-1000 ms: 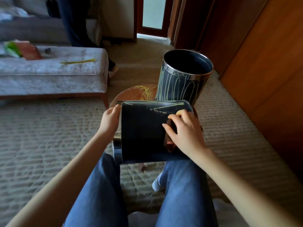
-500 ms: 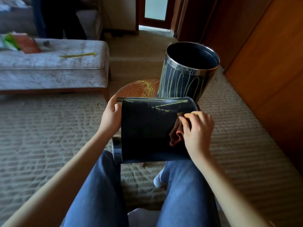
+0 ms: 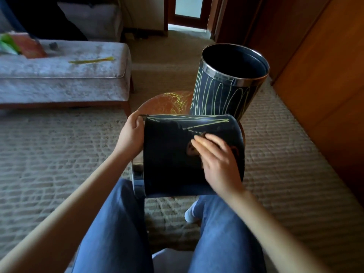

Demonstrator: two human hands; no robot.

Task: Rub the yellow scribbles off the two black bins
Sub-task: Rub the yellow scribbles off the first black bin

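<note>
A black bin (image 3: 167,154) lies on its side across my knees, with yellow scribbles (image 3: 206,123) along its far upper part. My left hand (image 3: 132,134) grips its chrome rim on the left. My right hand (image 3: 216,160) presses a dark brown cloth (image 3: 191,149) against the bin's side; the hand is blurred and hides most of the cloth. A second black bin (image 3: 226,95) stands upright behind, on a small round wooden table (image 3: 167,103), covered in yellow loops.
The round table top also carries yellow marks. A grey upholstered bench (image 3: 63,75) stands at the left with a yellow strip (image 3: 92,60) and a green and orange item (image 3: 17,46) on it. Wooden panels (image 3: 325,85) line the right. Beige carpet covers the floor.
My right hand with the cloth has slid left and up across the lying bin. My left hand stays on the rim.
</note>
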